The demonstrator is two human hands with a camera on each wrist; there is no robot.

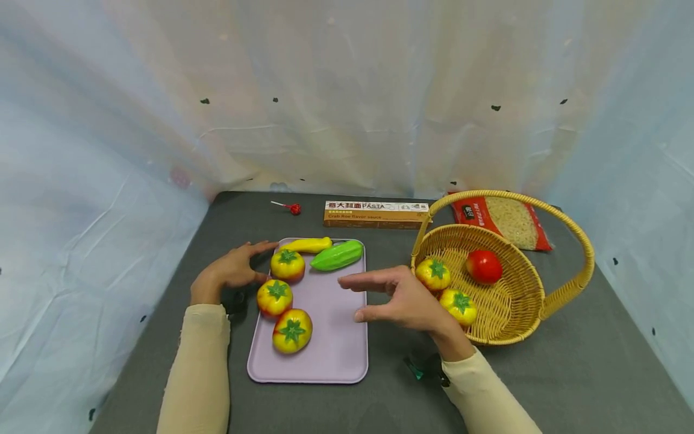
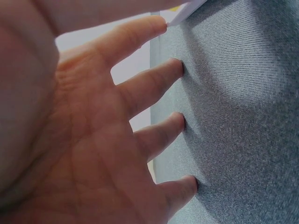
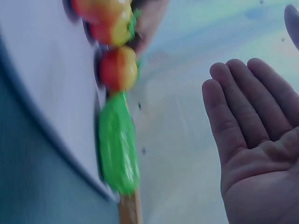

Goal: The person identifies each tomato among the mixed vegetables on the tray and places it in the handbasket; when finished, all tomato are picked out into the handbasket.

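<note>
A pale purple tray (image 1: pixel 336 337) lies on the dark table. Along its left side are several yellow-red persimmons (image 1: pixel 292 331) with green leafy tops. A yellow, pepper-like piece (image 1: pixel 309 245) and a green ridged vegetable (image 1: pixel 337 256) lie at its far end. My left hand (image 1: pixel 230 269) is at the tray's upper left edge, its spread fingertips (image 2: pixel 175 121) down by the table cloth; one finger meets the tray rim in the left wrist view. Over the tray's right edge my right hand (image 1: pixel 401 301) hovers with straight fingers, thumb apart, holding nothing.
A wicker basket (image 1: pixel 504 307) with a tall handle stands on the right, holding two persimmons (image 1: pixel 458 306) and a red fruit (image 1: pixel 484 267). Behind are a pasta box (image 1: pixel 374 215), a red lollipop (image 1: pixel 294 209) and a red bag (image 1: pixel 509 220) of pale grains. A small green object (image 1: pixel 414 369) lies near the right wrist.
</note>
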